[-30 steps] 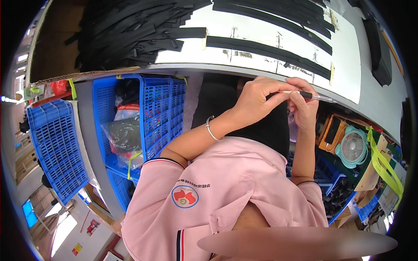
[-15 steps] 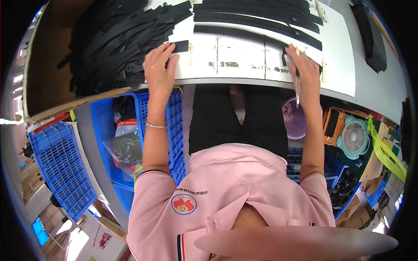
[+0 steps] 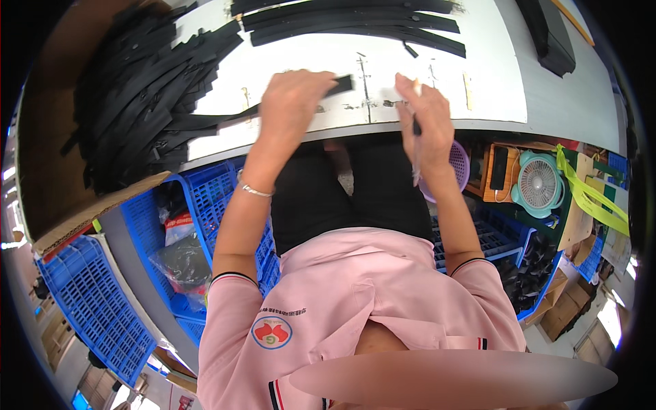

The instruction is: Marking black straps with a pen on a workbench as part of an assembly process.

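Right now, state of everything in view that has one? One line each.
Left hand: closed on black strip
Black strip: held, short end protruding rightward
Right hand: holding pen
Pen: held, clear barrel toward the body
Strip pile: heaped loosely
Laid-out strips: roughly parallel
Cardboard box: open
Fan: spinning or stopped, cannot tell
Phone: dark face

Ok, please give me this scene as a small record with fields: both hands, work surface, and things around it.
Left hand: holds a black zipper, one end showing beyond the fingers
Right hand: holds a pen
Work surface: white board, with a row of zippers along its far part
At left: zipper heap, reaching from the cardboard box onto the board
At right, below: purple basket, turquoise fan
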Demonstrator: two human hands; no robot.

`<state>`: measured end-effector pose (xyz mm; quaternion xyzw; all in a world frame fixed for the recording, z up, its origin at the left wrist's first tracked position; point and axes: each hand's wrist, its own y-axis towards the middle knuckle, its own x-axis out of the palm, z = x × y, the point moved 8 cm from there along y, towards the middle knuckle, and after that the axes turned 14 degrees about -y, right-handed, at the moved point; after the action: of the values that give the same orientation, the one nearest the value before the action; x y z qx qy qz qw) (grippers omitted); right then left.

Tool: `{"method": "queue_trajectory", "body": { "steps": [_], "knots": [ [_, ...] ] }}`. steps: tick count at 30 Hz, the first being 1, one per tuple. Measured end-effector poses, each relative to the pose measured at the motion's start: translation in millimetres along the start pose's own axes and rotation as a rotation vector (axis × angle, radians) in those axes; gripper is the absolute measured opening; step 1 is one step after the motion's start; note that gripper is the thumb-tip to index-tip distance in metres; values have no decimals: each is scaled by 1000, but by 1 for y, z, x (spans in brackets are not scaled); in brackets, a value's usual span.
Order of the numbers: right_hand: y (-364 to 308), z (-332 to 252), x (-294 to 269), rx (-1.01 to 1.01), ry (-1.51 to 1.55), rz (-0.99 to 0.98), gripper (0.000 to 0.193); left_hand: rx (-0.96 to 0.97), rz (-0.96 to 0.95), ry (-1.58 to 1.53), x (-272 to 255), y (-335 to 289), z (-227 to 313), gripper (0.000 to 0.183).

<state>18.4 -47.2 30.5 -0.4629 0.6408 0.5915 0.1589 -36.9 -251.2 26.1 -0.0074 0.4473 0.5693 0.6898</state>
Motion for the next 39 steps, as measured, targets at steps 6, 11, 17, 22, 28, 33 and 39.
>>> {"method": "queue_trajectory", "body": {
  "steps": [6, 11, 17, 22, 28, 33, 39],
  "knots": [
    [-21, 2, 12, -38, -123, -177, 45, 20, 18, -193, 59, 24, 33, 25],
    [-27, 54, -15, 20, -273, -50, 51, -88, 148, -15, 32, -2, 27, 32],
    [-37, 92, -29, 68, -370, -50, 39, -215, 12, 129, 10, -51, 11, 36],
    [-39, 93, -28, 70, -383, -4, 36, -344, 55, 168, -11, -70, -2, 56],
    [-37, 98, -28, 110, -353, -25, 32, -376, -5, 211, -17, -88, 1, 62],
    [-15, 80, -35, 248, -220, -45, 26, -440, -19, 186, -20, -94, -4, 63],
    [25, 12, 19, 516, 753, -187, 20, -390, 75, 168, -24, -96, -3, 70]
  ]
}}
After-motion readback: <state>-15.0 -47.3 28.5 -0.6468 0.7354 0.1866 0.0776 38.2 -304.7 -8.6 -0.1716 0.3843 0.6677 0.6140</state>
